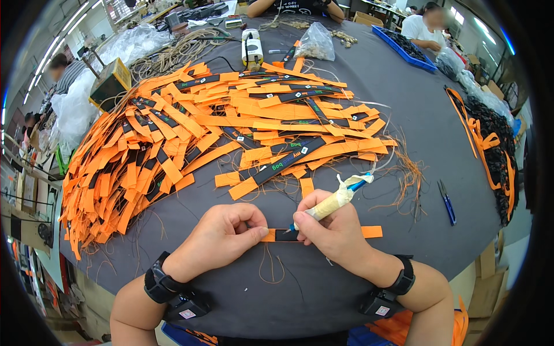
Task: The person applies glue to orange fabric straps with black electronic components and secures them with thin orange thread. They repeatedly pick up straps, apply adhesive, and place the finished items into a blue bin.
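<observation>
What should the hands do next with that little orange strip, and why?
Probably push the tool tip a bit further into the strip. The left hand already pins the strip flat on the table, and the right hand holds the wrapped tool with its tip touching the black middle part.

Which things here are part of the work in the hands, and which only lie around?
In hand:
- left hand pinning the orange-and-black strip
- right hand holding the tape-wrapped tool, tip on the strip
- pile of orange strips, likely the stock

Lying about:
- blue snips
- clear bag
- blue tray
- loose threads
</observation>
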The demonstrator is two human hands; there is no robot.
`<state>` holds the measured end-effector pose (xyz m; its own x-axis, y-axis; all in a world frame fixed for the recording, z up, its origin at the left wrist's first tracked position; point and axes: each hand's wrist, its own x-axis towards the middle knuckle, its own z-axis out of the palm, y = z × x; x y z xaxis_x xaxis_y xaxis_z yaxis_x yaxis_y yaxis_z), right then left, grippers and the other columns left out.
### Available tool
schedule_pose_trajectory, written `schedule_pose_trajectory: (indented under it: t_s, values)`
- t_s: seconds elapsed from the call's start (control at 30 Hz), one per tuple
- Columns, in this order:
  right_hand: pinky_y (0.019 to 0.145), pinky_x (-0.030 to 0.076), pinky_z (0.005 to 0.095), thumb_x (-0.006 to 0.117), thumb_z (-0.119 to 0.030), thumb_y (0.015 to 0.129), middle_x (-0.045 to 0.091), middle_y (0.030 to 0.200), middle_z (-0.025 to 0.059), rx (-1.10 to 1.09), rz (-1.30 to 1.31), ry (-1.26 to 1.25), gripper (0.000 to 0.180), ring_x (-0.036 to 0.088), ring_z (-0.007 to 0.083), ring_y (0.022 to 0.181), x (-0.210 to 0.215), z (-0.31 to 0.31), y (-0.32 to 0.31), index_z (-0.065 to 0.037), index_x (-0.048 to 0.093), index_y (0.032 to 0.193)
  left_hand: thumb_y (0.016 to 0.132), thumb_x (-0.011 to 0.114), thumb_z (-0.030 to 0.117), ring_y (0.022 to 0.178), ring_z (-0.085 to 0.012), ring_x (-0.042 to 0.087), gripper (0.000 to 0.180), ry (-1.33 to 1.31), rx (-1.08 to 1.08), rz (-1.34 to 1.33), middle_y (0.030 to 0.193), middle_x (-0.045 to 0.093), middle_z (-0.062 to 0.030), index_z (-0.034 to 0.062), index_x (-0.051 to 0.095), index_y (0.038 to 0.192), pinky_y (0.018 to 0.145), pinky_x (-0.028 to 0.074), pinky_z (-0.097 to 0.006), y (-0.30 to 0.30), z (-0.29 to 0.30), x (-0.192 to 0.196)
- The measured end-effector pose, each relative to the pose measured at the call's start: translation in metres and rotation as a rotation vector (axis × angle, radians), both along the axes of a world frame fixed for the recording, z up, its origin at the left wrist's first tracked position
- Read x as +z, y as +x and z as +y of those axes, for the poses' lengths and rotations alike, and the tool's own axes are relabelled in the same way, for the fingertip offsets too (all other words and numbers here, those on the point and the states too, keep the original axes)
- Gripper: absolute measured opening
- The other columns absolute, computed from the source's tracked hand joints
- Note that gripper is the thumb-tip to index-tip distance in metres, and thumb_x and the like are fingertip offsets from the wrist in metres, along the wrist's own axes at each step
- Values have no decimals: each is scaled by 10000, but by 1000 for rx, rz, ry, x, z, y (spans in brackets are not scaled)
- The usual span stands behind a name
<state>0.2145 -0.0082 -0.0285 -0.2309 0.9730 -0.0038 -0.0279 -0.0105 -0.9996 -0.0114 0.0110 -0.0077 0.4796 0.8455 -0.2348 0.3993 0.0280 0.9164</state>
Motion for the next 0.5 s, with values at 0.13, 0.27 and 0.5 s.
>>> schedule_pose_trajectory:
  t_s: [0.13, 0.27, 0.5]
  values:
    - [492, 340, 200, 666, -124, 948, 563, 678, -56, 48, -33, 38, 119, 464, -5, 579, -1, -1, 1, -29, 608, 905, 943, 682, 94, 646, -13, 541, 84, -57, -9, -48, 735, 604, 44, 27, 651, 904, 577, 433, -176, -1, 0, 1]
    - [490, 337, 205, 672, -133, 947, 560, 666, -52, 93, -73, 89, 128, 465, -1, 576, 2, 0, 0, -27, 612, 906, 944, 680, 95, 654, -10, 532, 83, -48, -20, -50, 737, 600, 45, 23, 656, 910, 582, 429, -174, -3, 0, 0]
    - [489, 337, 211, 683, -144, 939, 567, 658, -42, 103, -125, 138, 138, 462, 9, 565, 1, 1, 1, -26, 616, 910, 943, 686, 97, 657, -3, 523, 84, -37, -18, -57, 741, 598, 48, 20, 663, 919, 580, 423, -170, -2, 0, 0]
